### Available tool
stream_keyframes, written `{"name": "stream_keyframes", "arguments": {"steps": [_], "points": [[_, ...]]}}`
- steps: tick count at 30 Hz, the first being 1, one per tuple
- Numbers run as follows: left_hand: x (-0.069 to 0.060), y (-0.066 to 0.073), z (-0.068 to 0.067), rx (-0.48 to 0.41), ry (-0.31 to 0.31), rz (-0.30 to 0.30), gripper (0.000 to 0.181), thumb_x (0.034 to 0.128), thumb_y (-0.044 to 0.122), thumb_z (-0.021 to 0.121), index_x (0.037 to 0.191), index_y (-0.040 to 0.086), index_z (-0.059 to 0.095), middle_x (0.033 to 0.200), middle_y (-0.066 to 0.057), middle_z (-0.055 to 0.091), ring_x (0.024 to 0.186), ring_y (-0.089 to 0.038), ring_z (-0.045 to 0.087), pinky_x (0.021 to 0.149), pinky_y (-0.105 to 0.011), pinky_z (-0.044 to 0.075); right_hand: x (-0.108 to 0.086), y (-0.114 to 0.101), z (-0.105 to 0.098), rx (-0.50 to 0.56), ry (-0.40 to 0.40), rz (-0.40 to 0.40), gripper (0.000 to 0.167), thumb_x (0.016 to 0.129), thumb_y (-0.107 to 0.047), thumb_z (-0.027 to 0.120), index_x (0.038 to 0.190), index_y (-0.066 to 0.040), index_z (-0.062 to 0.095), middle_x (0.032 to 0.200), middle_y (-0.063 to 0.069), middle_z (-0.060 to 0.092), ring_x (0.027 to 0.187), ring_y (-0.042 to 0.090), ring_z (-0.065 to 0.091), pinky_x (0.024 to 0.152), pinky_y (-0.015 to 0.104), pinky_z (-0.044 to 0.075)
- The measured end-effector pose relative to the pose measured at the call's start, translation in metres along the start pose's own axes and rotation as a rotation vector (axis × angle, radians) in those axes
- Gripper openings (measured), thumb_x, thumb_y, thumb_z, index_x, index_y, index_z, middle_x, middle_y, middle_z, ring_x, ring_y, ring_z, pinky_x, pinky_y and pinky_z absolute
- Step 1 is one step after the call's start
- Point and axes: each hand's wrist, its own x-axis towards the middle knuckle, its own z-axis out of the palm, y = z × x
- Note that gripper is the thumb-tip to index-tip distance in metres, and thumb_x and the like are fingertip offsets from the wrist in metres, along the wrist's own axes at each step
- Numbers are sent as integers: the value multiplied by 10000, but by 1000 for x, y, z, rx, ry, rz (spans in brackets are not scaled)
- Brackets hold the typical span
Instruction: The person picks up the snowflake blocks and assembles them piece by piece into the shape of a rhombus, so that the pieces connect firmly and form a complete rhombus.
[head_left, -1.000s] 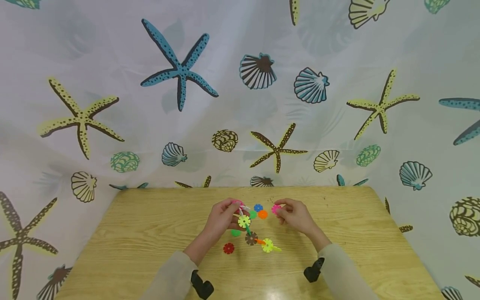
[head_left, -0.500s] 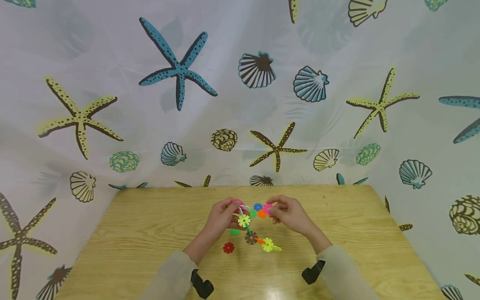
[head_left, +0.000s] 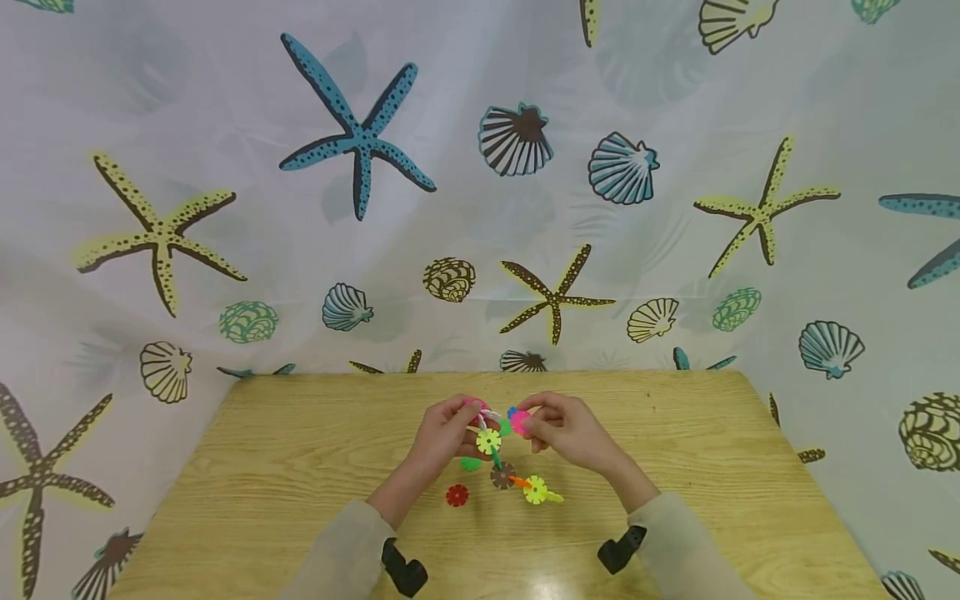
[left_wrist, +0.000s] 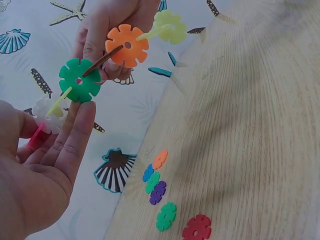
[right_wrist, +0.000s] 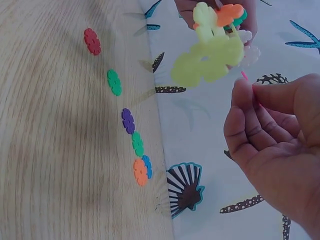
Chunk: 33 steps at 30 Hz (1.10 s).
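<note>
My left hand (head_left: 441, 433) pinches the pink end of a chain of notched plastic snowflake discs. From there the chain hangs down to the right: a white disc (left_wrist: 46, 106), a yellow disc (head_left: 489, 441), a green disc (left_wrist: 71, 79), a brown disc (head_left: 503, 476), an orange disc (left_wrist: 118, 39) and further yellow discs (head_left: 536, 490) slot into each other at angles. Between thumb and forefinger, my right hand (head_left: 572, 431) holds a single pink disc (head_left: 519, 422), close to the left hand and apart from the chain. The right wrist view shows only its thin edge.
Loose discs lie on the wooden table (head_left: 322, 450) below the hands: red (head_left: 457, 496), green (head_left: 471, 464), purple (left_wrist: 157, 193), a second green (left_wrist: 153, 183), blue (left_wrist: 148, 173) and orange (left_wrist: 160, 159). A seashell-print curtain (head_left: 420, 217) stands behind the table.
My right hand has moved left with the pink disc, closer to the left hand, and now covers the loose orange disc in the head view. The left hand and chain have stayed nearly still.
</note>
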Motion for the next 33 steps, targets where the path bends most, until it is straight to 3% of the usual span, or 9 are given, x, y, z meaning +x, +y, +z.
{"name": "stream_keyframes", "arguments": {"steps": [9, 17, 24, 30, 33], "points": [[-2, 2, 1, 4, -2, 2, 307, 1129, 208, 486, 1111, -68, 621, 1006, -213, 772, 660, -126, 749, 694, -397, 670, 0, -13, 6, -1, -11, 6, 254, 1062, -94, 629, 1292, 9, 653, 856, 69, 712, 684, 111, 672, 742, 302, 626], [-2, 2, 2, 12, 4, -1, 309, 1127, 206, 486, 1113, -64, 635, 1003, -193, 774, 655, -139, 746, 704, -413, 671, 1, -18, 10, -1, -5, 21, 252, 1058, -97, 636, 1291, -1, 650, 838, 51, 711, 686, 137, 680, 804, 526, 637], [-3, 2, 2, 4, -7, 1, 333, 1137, 228, 482, 1159, -63, 640, 943, -69, 760, 662, -135, 737, 711, -402, 671, 2, -20, 12, 27, 0, 30, 258, 1046, -81, 648, 1280, 28, 639, 857, 93, 736, 699, 156, 710, 721, 298, 635], [-4, 2, 4, 11, 2, 13, 337, 1134, 233, 497, 1162, -65, 652, 932, -68, 743, 664, -134, 733, 705, -395, 670, 2, -18, 16, 56, 25, 33, 251, 1042, -76, 658, 1269, 28, 635, 846, 96, 738, 788, 444, 733, 716, 298, 639], [-4, 2, 4, 17, 5, 19, 341, 1134, 231, 496, 1156, -69, 656, 914, -64, 724, 658, -132, 731, 697, -392, 670, 2, -17, 17, 65, 24, 25, 246, 1044, -76, 654, 1261, 38, 634, 841, 129, 734, 780, 426, 735, 715, 291, 635]]}}
